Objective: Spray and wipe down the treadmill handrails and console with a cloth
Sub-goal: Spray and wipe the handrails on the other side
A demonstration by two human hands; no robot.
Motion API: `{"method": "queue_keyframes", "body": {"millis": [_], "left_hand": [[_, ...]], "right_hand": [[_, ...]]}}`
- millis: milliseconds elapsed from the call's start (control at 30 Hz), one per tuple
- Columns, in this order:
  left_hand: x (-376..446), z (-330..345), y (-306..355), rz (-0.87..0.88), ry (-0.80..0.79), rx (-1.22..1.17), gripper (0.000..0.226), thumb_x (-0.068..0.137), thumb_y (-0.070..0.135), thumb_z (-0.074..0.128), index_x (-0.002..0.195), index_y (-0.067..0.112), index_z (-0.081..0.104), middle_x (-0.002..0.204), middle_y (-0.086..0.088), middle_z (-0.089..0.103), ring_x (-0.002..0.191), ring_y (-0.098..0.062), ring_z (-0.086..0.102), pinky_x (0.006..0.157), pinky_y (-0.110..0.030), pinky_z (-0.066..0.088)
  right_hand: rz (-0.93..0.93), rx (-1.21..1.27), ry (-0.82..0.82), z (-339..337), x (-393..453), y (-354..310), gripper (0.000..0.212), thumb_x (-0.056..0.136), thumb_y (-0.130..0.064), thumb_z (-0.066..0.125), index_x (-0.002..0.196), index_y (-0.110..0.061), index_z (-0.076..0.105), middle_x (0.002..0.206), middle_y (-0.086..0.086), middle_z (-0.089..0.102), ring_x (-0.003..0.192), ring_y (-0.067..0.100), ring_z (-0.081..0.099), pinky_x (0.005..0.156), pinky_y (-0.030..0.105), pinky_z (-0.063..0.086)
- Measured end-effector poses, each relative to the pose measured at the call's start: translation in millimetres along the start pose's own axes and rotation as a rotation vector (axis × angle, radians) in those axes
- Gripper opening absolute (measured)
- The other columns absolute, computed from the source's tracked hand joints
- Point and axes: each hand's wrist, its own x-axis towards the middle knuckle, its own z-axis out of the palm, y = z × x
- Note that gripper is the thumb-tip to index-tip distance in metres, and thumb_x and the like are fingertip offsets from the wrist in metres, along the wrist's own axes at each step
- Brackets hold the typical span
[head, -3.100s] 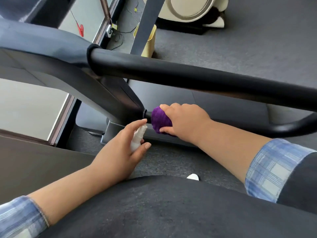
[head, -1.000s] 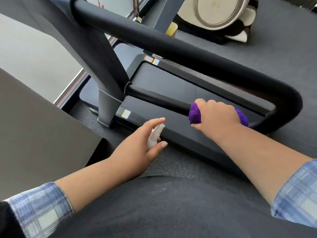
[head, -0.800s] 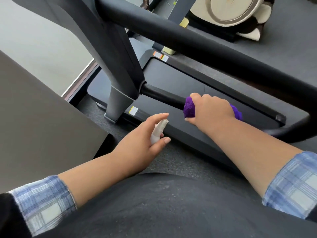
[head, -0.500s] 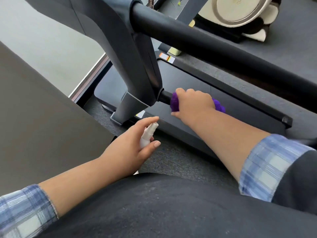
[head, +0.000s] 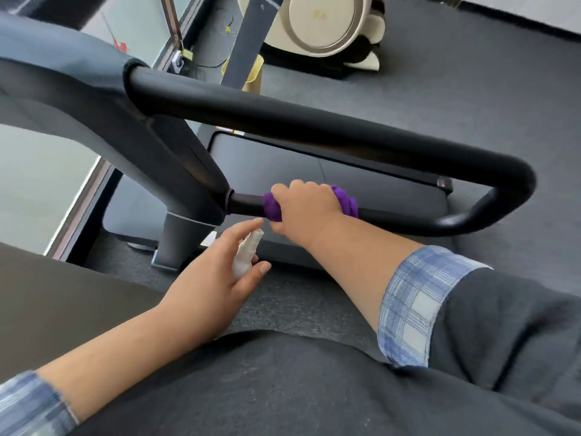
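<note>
The treadmill's handrail (head: 345, 133) dominates the frame, a thick round tube in matte black foam or rubber that runs from the grey moulded upright (head: 176, 171) at upper left across to the right edge, bends back in a smooth U and returns as a thinner lower bar (head: 408, 220) toward the centre. Below it, in the middle of the frame, lies the flat dark running deck (head: 283, 165) with a narrow black side rail, set on speckled grey carpet floor (head: 471, 89) that fills the upper right. At top centre stands another machine with a round cream-coloured housing (head: 320, 20). Along the bottom is the person's dark knit top, with rolled blue plaid cuffs at each forearm. The right hand (head: 306, 209), in the centre of the frame, has its fingers curled over the lower bar just right of where it meets the upright, gripping a purple cloth (head: 272, 209) wrapped round the bar; the cloth is fuzzy and bunched, showing at both sides of the hand. The left hand (head: 217, 278), just below and left of it, holds a small white spray bottle (head: 246, 253), slim and plastic, its nozzle tilted up toward the cloth, with the forefinger stretched along the top and the thumb against its side.
</note>
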Motion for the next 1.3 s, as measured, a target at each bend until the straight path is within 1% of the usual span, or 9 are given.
{"method": "queue_keyframes", "body": {"millis": [133, 267, 400, 467, 533, 600, 767, 1000, 1300], "left_hand": [[16, 32, 21, 0.031, -0.085, -0.028, 0.056, 0.083, 0.059, 0.056, 0.125, 0.076, 0.022, 0.106, 0.043, 0.052, 0.095, 0.011, 0.057, 0.075, -0.017, 0.042], [26, 63, 50, 0.079, -0.135, -0.037, 0.055, 0.080, 0.070, 0.048, 0.128, 0.074, 0.022, 0.107, 0.044, 0.051, 0.098, 0.010, 0.055, 0.077, -0.015, 0.041], [33, 87, 73, 0.098, -0.130, -0.032, 0.056, 0.079, 0.071, 0.047, 0.130, 0.073, 0.024, 0.108, 0.043, 0.052, 0.097, 0.011, 0.055, 0.075, -0.015, 0.041], [35, 96, 82, 0.103, -0.133, -0.035, 0.055, 0.080, 0.070, 0.047, 0.130, 0.073, 0.023, 0.108, 0.042, 0.052, 0.098, 0.012, 0.055, 0.075, -0.012, 0.040], [34, 101, 87, 0.100, -0.135, -0.033, 0.056, 0.083, 0.066, 0.050, 0.130, 0.074, 0.022, 0.108, 0.039, 0.054, 0.099, 0.011, 0.055, 0.076, -0.012, 0.040], [32, 102, 90, 0.088, -0.119, -0.025, 0.058, 0.086, 0.060, 0.056, 0.130, 0.074, 0.021, 0.108, 0.038, 0.053, 0.100, 0.009, 0.056, 0.078, -0.014, 0.041], [20, 95, 78, 0.018, -0.073, -0.019, 0.055, 0.087, 0.053, 0.058, 0.129, 0.070, 0.027, 0.108, 0.038, 0.054, 0.097, 0.009, 0.057, 0.075, -0.004, 0.039], [7, 70, 49, -0.056, -0.043, -0.012, 0.057, 0.090, 0.049, 0.061, 0.137, 0.057, 0.028, 0.107, 0.027, 0.057, 0.097, 0.004, 0.057, 0.080, -0.019, 0.042], [-14, 6, 1, -0.078, 0.002, 0.032, 0.060, 0.089, 0.051, 0.059, 0.128, 0.075, 0.021, 0.105, 0.034, 0.055, 0.097, 0.014, 0.057, 0.075, -0.003, 0.038]], "right_hand": [[0.054, -0.033, -0.002, 1, -33, 49, 0.044, 0.082, -0.048, 0.068, 0.115, -0.026, 0.049, 0.093, 0.003, 0.051, 0.081, 0.025, 0.050, 0.069, 0.039, 0.037], [0.119, -0.071, -0.030, -1, -67, 98, 0.047, 0.080, -0.043, 0.074, 0.115, -0.026, 0.048, 0.093, 0.003, 0.046, 0.081, 0.024, 0.044, 0.070, 0.040, 0.035], [0.164, -0.116, -0.040, -4, -97, 141, 0.047, 0.080, -0.032, 0.075, 0.116, -0.027, 0.046, 0.098, 0.005, 0.053, 0.089, 0.028, 0.053, 0.072, 0.041, 0.036], [0.174, -0.161, -0.044, -2, -106, 153, 0.053, 0.080, -0.031, 0.075, 0.123, -0.029, 0.044, 0.102, 0.005, 0.055, 0.094, 0.030, 0.056, 0.085, 0.048, 0.040], [0.182, -0.183, -0.039, 1, -111, 156, 0.065, 0.080, -0.034, 0.075, 0.134, -0.033, 0.039, 0.107, 0.006, 0.056, 0.101, 0.032, 0.055, 0.101, 0.061, 0.033], [0.167, -0.175, -0.018, 5, -111, 155, 0.071, 0.083, -0.038, 0.072, 0.143, -0.034, 0.034, 0.114, 0.005, 0.056, 0.106, 0.033, 0.054, 0.104, 0.063, 0.030], [0.123, -0.146, 0.060, 16, -99, 146, 0.071, 0.087, -0.047, 0.064, 0.148, -0.027, 0.034, 0.127, 0.004, 0.057, 0.105, 0.030, 0.059, 0.089, 0.048, 0.044], [0.052, -0.144, 0.095, 19, -73, 109, 0.073, 0.091, -0.066, 0.053, 0.146, -0.020, 0.038, 0.125, 0.004, 0.060, 0.101, 0.029, 0.061, 0.083, 0.045, 0.047], [-0.012, -0.093, 0.098, 14, -14, 10, 0.064, 0.093, -0.065, 0.049, 0.136, -0.018, 0.044, 0.115, 0.007, 0.060, 0.098, 0.030, 0.059, 0.080, 0.044, 0.045]]}}
